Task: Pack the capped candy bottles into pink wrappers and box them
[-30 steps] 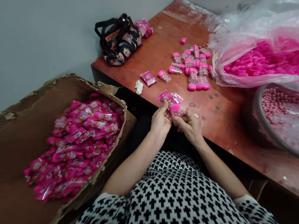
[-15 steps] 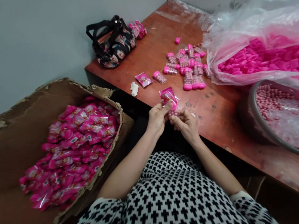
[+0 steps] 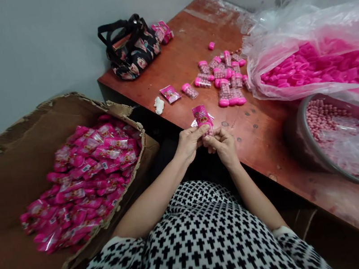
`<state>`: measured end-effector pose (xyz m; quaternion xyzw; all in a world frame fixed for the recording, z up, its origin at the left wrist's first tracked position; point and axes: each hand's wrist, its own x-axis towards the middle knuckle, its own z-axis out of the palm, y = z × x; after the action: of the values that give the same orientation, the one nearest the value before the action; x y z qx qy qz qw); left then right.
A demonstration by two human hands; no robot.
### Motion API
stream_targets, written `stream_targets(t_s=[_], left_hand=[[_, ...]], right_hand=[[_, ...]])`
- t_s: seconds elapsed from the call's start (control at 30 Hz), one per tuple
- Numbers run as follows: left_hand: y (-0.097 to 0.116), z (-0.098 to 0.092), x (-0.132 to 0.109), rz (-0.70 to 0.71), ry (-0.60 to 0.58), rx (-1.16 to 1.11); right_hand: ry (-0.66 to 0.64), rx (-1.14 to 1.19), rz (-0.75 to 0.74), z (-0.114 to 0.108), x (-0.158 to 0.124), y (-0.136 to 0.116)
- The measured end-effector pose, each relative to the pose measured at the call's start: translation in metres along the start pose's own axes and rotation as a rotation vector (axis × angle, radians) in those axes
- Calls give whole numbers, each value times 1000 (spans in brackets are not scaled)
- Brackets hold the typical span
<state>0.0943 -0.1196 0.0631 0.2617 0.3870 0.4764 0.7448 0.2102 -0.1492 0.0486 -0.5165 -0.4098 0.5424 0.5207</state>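
Both hands on one pink packet.
At frame centre, left hand [image 3: 189, 143] and right hand [image 3: 222, 144] pinch the packet [image 3: 201, 117] upright between fingertips.

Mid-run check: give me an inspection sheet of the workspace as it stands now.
Surface: worn reddish-brown wooden table.
Job's things: small pink printed plastic packet held upright over the table's near edge; cluster of clear pink-capped bead tubes lying further back.
Clutter: black patterned fabric handbag at the far corner; white crumpled scrap; loose pink packet beside it.
Grippers: left hand and right hand both pinch the held packet's lower end.
Cables: nothing seen.
Surroundings: torn cardboard box of pink packets on the left; clear plastic bag of pink caps and grey metal bowl of pink beads on the right.
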Motion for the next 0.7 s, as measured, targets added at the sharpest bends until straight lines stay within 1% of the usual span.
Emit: stream_targets(t_s=[0.13, 0.2, 0.3, 0.37, 0.43, 0.6, 0.7], left_hand=[[0, -3, 0, -25, 47, -44], [-1, -3, -1, 1, 59, -43], [-2, -3, -5, 52, 5, 20], [-3, -3, -9, 46, -47, 56], [-4, -3, -12, 26, -61, 61], [-3, -5, -15, 55, -6, -55], [2, -5, -15, 51, 24, -119]], right_hand=[[-73, -7, 39, -4, 0, -3], [-96, -40, 23, -6, 0, -7], [-101, -32, -8, -7, 0, -9], [-82, 24, -6, -6, 0, -7], [-61, 71, 8, -4, 0, -3], [-78, 46, 16, 3, -1, -1], [-80, 89, -1, 3, -5, -4]])
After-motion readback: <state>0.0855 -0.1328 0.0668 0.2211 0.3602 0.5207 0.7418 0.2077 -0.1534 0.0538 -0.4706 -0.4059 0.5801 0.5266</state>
